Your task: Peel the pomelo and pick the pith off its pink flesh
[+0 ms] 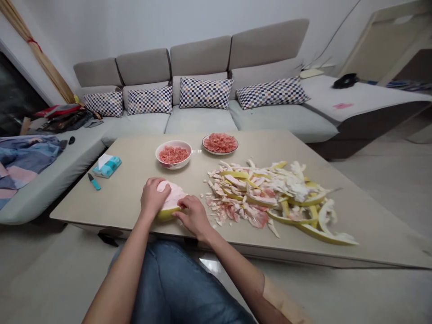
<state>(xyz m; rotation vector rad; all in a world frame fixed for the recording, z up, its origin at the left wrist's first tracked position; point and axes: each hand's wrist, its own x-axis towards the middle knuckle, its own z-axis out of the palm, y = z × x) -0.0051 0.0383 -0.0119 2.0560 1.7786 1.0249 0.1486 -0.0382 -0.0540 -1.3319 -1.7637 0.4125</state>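
Observation:
A partly peeled pomelo sits at the table's near edge, its pale pink pith facing up and yellow-green rind below. Around its left side curls my left hand, fingers over the top. My right hand pinches the rind at the right side with thumb and fingers. Beyond the fruit stands a white bowl of small red pulp pieces. A dark-rimmed plate heaped with similar pulp is farther back. To the right spreads a large pile of peel strips, pith and membrane.
A knife with a turquoise handle lies on the left of the table, near a blue tissue pack. Behind the table runs a grey sofa with several checkered cushions. Clothes lie on its left section.

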